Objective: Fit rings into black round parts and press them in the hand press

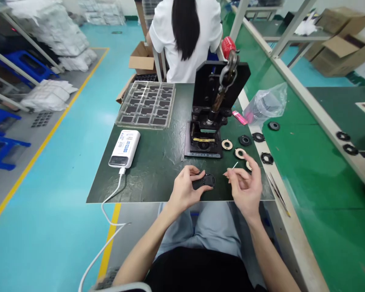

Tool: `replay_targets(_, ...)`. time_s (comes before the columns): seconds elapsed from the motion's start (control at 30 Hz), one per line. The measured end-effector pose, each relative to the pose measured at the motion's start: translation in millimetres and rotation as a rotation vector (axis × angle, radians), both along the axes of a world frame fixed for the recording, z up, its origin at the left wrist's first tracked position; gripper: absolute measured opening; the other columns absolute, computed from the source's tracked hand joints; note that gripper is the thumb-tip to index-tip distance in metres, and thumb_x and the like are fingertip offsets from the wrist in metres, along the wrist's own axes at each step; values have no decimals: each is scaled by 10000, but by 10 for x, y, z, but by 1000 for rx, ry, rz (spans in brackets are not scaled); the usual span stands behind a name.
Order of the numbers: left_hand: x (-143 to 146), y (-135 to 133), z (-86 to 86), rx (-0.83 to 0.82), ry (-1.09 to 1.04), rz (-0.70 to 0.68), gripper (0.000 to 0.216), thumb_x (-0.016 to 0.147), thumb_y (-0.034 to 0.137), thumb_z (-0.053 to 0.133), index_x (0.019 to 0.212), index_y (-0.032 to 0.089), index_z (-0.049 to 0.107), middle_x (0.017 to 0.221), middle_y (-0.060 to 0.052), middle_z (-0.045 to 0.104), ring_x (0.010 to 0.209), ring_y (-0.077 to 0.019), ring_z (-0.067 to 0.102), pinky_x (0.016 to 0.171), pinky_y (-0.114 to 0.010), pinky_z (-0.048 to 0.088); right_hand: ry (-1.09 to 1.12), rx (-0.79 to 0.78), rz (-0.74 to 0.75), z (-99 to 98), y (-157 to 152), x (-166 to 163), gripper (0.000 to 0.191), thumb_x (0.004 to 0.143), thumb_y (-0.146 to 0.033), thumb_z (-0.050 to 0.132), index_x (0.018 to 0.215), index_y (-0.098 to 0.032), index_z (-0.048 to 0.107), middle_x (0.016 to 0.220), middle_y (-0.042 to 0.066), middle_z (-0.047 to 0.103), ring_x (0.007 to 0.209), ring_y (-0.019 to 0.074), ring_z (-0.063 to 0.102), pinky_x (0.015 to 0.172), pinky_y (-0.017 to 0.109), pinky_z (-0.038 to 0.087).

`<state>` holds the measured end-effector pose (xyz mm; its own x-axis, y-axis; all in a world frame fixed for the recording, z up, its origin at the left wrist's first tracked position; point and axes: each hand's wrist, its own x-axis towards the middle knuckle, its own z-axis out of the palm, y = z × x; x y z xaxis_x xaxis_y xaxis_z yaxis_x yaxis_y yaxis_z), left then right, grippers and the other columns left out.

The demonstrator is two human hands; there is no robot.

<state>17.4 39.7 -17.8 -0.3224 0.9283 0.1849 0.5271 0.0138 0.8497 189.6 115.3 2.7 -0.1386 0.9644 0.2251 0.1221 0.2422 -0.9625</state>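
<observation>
Near the front edge of the dark table, my left hand (188,184) has its thumb and fingers closed around a round black part (208,180). To its right, my right hand (245,182) pinches a thin white stick (235,165) between thumb and fingertip, its tip pointing up and away. The stick and the black part are apart. Just beyond my hands stands a black hand press (204,150) with a red-knobbed lever (228,45); a yellow strip (203,140) lies across its lower part. Pale rings (227,144) and black round parts (245,140) lie to the press's right.
A clear compartment tray (146,104) and a white power bank (124,148) with a cable sit at left. Tweezers (279,194) lie on the right-hand ledge, and a plastic bag (266,103) stands farther back. Another person (182,40) sits beyond the table.
</observation>
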Motion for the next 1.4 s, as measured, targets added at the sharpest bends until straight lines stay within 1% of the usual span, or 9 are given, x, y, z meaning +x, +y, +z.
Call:
replay_targets(0.1, 2, 2, 1, 9, -6, 5, 595, 685, 286, 970, 1086, 233, 533, 1064, -25, 730, 996, -222, 790, 866, -314, 641, -9, -39, 100, 20, -3, 38, 294, 976, -393, 684, 1190, -197, 732, 995, 85, 792, 844, 179, 766, 781, 311, 661)
replay_targets(0.17, 3, 2, 6, 8, -15, 7, 598, 686, 293, 970, 1084, 236, 527, 1060, -18, 727, 978, -216, 794, 863, -306, 640, 17, -109, 177, 40, 26, 41, 311, 960, -427, 698, 1149, -187, 759, 1070, 110, 800, 869, 193, 774, 782, 328, 671)
replay_targets(0.3, 8, -2, 24, -1, 23, 15, 585, 685, 323, 971, 1087, 237, 554, 1051, -22, 715, 982, -224, 788, 880, -324, 643, 4, -169, 184, 75, 92, -16, 290, 868, -445, 790, 964, -172, 801, 820, 77, 793, 662, 173, 725, 634, 291, 638)
replay_targets(0.4, 12, -4, 25, 5, 39, 19, 583, 684, 326, 972, 1086, 231, 560, 1052, -24, 711, 986, -225, 782, 882, -332, 649, -9, -124, 166, 59, 109, -89, 300, 890, -471, 752, 873, -175, 799, 819, 77, 786, 672, 165, 710, 650, 284, 625)
replay_targets(0.47, 15, -5, 17, 15, 24, 19, 583, 687, 325, 969, 1080, 231, 549, 1051, -19, 708, 974, -220, 782, 866, -328, 655, -9, -117, 202, 20, 103, -128, 315, 914, -479, 718, 885, -175, 795, 882, 89, 795, 748, 178, 734, 700, 288, 632)
replay_targets(0.63, 12, -10, -1, 27, 40, 10, 568, 703, 358, 958, 1075, 233, 548, 1051, -20, 695, 964, -220, 778, 835, -331, 665, -137, -85, 303, -101, 78, -127, 275, 978, -407, 640, 1004, -180, 794, 869, 73, 778, 774, 174, 744, 713, 272, 610)
replay_targets(0.83, 10, -12, -1, 29, 87, 5, 548, 710, 365, 954, 1084, 224, 579, 1058, -27, 682, 972, -218, 762, 845, -332, 657, -244, 5, 312, -159, 68, -97, 244, 1014, -343, 584, 997, -198, 779, 882, 61, 768, 797, 178, 738, 720, 279, 584)
replay_targets(1.03, 18, -15, -8, 33, 77, 2, 527, 721, 351, 947, 1094, 226, 597, 1061, -25, 675, 978, -212, 756, 867, -329, 649, -276, 76, 282, -139, 44, -116, 213, 1014, -290, 572, 1009, -202, 766, 915, 58, 780, 810, 178, 745, 744, 286, 589)
replay_targets(1.4, 8, -13, -38, 52, 111, -3, 493, 736, 357, 932, 1108, 205, 647, 1076, -37, 670, 983, -216, 747, 878, -347, 658, -379, 314, 293, -41, 24, -159, 196, 1013, -170, 522, 949, -194, 705, 861, 47, 744, 758, 159, 710, 701, 258, 550)
